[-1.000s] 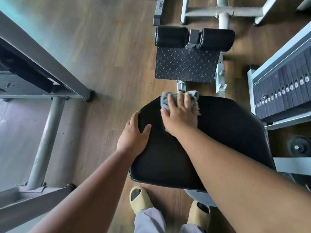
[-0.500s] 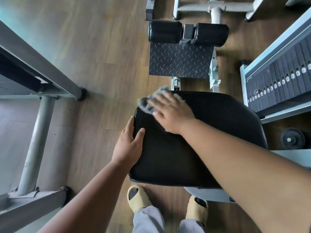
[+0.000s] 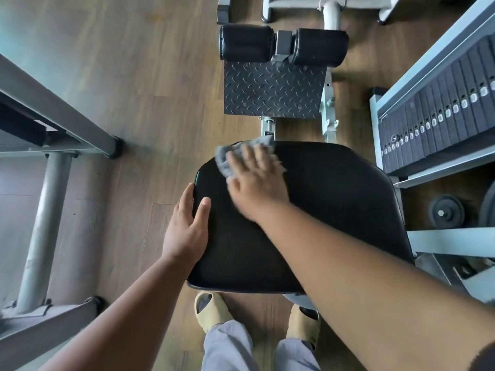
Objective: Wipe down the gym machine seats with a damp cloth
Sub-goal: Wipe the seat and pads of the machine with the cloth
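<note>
A black padded seat [image 3: 334, 204] of a gym machine fills the middle of the head view. A grey cloth [image 3: 227, 156] lies on the seat's far left corner. My right hand [image 3: 257, 180] presses flat on the cloth with fingers spread; most of the cloth is hidden under it. My left hand [image 3: 187, 226] rests on the seat's left edge, thumb on top of the pad and fingers along the side.
Beyond the seat are a black tread footplate [image 3: 273, 89] and two black roller pads [image 3: 284, 46]. A weight stack [image 3: 439, 108] stands at the right, with a weight disc [image 3: 446, 211] below it. A grey machine frame [image 3: 48, 210] stands at the left on the wooden floor.
My right hand has swept the cloth from the seat's far middle to its far left corner, then slightly back to the right. My left hand has stayed on the left edge.
</note>
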Available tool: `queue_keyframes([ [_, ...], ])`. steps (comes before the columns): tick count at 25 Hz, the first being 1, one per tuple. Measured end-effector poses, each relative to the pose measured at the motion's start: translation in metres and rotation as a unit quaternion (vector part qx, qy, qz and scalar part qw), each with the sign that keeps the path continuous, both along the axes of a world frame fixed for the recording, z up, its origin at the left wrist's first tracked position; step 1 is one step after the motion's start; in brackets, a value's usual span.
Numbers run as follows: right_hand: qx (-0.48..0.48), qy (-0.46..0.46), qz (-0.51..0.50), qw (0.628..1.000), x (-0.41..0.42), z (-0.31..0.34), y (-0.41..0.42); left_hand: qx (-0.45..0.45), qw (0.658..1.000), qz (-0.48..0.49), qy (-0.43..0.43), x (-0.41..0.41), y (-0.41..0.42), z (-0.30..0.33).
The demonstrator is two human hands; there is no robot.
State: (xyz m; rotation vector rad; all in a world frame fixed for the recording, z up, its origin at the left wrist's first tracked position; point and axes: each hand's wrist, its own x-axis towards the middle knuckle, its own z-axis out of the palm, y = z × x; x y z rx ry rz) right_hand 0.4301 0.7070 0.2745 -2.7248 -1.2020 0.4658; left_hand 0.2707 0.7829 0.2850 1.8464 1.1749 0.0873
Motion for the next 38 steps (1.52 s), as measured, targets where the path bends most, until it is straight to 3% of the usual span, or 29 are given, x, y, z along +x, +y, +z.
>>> queue_keyframes([
  [2,-0.014,0.017,0.128,0.991,-0.004,0.006,-0.016,-0.003,1.000,-0.003,0.000,0.000,0.002,-0.001],
  [4,-0.023,-0.021,0.111,0.993,0.020,0.006,-0.059,0.005,1.000,-0.013,0.012,0.000,0.002,0.000],
  [6,-0.049,-0.061,-0.038,0.996,0.049,0.004,-0.111,0.023,0.999,-0.019,0.023,0.001,0.001,0.001],
  [8,-0.078,-0.047,-0.212,0.973,0.065,0.005,-0.138,0.049,0.998,-0.026,0.036,0.003,-0.002,0.003],
  [10,-0.080,-0.029,-0.324,0.942,0.056,0.003,-0.111,0.064,0.996,-0.030,0.050,0.003,-0.004,0.003],
  [11,-0.061,-0.026,-0.330,0.942,0.041,0.004,-0.086,0.064,0.996,-0.030,0.051,0.003,-0.004,0.003],
  [12,-0.031,-0.027,-0.292,0.955,0.020,0.005,-0.060,0.057,0.997,-0.028,0.047,0.002,-0.003,0.002],
  [14,0.013,-0.026,-0.101,0.994,-0.036,0.005,-0.023,0.029,0.999,-0.018,0.025,0.000,-0.001,0.002],
  [16,0.014,0.008,0.094,0.995,-0.072,0.007,-0.028,0.011,1.000,-0.015,-0.006,-0.002,0.002,0.002],
  [18,0.038,-0.022,0.140,0.989,-0.052,0.007,-0.065,0.002,1.000,-0.023,-0.007,-0.004,0.003,0.004],
  [19,0.018,-0.053,0.100,0.993,-0.034,0.007,-0.092,-0.002,1.000,-0.027,0.000,-0.004,0.002,0.005],
  [21,-0.051,-0.095,-0.076,0.991,0.009,0.007,-0.150,-0.004,0.999,-0.031,0.016,-0.002,0.000,0.008],
  [23,-0.088,-0.050,-0.290,0.952,0.031,0.016,-0.180,-0.004,1.000,-0.025,0.014,-0.002,0.000,0.008],
  [25,-0.095,-0.023,-0.386,0.917,0.017,0.015,-0.146,-0.021,1.000,-0.023,-0.002,-0.004,0.001,0.011],
  [27,-0.057,-0.026,-0.291,0.955,-0.018,0.012,-0.083,-0.062,0.998,-0.026,-0.016,-0.009,0.004,0.015],
  [30,-0.031,-0.001,-0.056,0.998,-0.085,0.011,-0.020,-0.122,0.991,-0.011,-0.055,-0.015,0.015,0.015],
  [38,0.063,-0.042,0.188,0.979,-0.132,0.005,-0.085,-0.136,0.986,0.060,-0.079,-0.046,-0.013,0.022],
])
